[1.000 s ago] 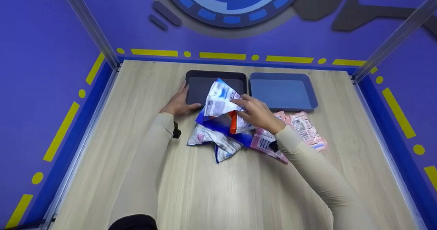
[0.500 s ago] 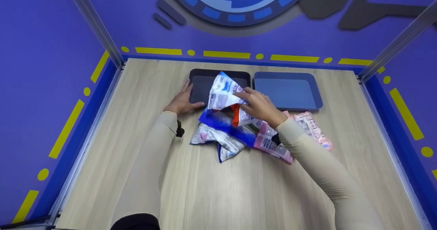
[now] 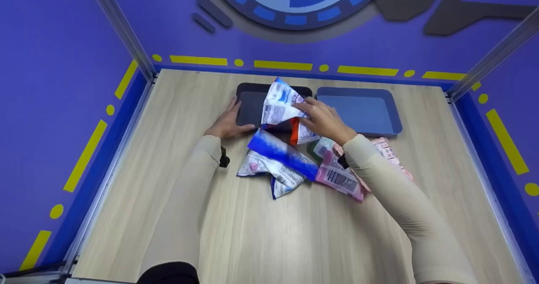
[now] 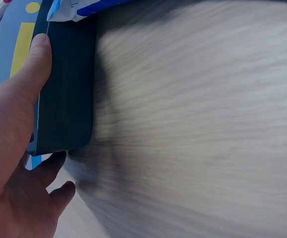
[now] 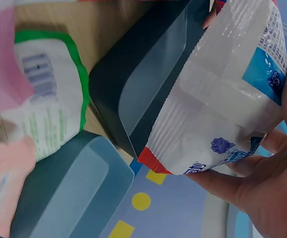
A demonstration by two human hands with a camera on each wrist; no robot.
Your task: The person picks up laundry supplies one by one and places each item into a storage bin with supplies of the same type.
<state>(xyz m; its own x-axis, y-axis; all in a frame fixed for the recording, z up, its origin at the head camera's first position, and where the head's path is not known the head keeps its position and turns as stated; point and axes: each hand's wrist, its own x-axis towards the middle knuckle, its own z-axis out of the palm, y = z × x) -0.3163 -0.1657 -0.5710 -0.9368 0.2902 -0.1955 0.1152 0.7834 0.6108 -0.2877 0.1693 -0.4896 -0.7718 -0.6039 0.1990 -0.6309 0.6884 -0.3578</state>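
Observation:
My right hand (image 3: 322, 119) pinches a crinkled white-and-blue plastic packet (image 3: 280, 103) with an orange-red edge, lifted over the front of the dark grey tray (image 3: 251, 107). The right wrist view shows the packet's (image 5: 208, 109) ridged seal and a small berry print between thumb and fingers. At the tray's front-left corner, my left hand (image 3: 227, 120) rests with thumb along the front side and fingers spread along the left side. Its thumb (image 4: 39, 62) lies against the tray wall (image 4: 66, 89). Below the tray lies a blue-and-white packet (image 3: 280, 151) on top of other white packets (image 3: 261, 164).
A blue-grey tray (image 3: 358, 109) stands to the right of the dark one. Pink packets (image 3: 339, 178) and a green-edged white packet (image 3: 322, 147) lie partly under my right forearm. Purple-blue panels (image 3: 269, 44) border the wooden table (image 3: 261, 237) at the back and sides.
The packet in my right hand has risen and moved away from the pile toward the dark tray, uncovering the blue packet and the green-edged one. My left hand has stayed at the tray corner.

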